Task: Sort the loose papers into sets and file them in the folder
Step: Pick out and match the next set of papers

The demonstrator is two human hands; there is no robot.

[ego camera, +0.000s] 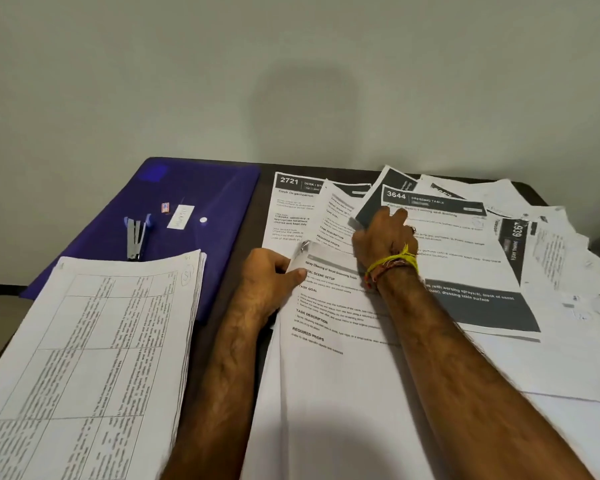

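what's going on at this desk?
A person is sorting printed sheets on a dark table. The left hand pinches the top corner of a sheet headed "Spray Cleaning". The right hand reaches into the loose papers, fingers on the sheet numbered 3644. A stack of table-printed pages sits to the left, overlapping the purple folder, which has a stapler on it. Nothing looks filed yet.

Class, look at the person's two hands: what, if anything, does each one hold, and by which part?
The left hand pinches the white printed sheet at its upper left edge. The right hand holds nothing; its fingers rest on the scattered printed papers.
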